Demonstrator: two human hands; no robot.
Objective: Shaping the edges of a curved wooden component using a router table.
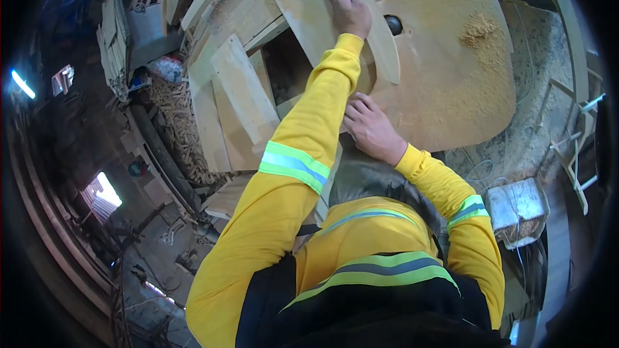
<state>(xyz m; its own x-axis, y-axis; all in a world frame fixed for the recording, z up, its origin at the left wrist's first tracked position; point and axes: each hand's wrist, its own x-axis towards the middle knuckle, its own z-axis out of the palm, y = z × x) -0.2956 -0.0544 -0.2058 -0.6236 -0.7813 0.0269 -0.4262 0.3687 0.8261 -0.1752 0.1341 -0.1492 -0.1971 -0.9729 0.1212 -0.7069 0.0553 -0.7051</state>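
Observation:
A curved wooden piece (385,58) lies on the sawdust-covered wooden table (445,100), beside a dark round spindle (393,24). My left hand (350,9) rests at the left side of the curved piece, fingers stretched out along the wood. Under and beside that hand is a flat pale board (303,9). My right hand (374,130) is at the table's near edge, close to my body. Its fingers are bent and partly covered by my left sleeve, so what they grip cannot be made out.
Loose boards (245,90) lie around a dark rectangular opening (287,64) on the left. Sawdust (480,31) is heaped on the table's right side. A dusty metal box (518,209) with cables sits at lower right. Wood scraps (177,113) pile up at left.

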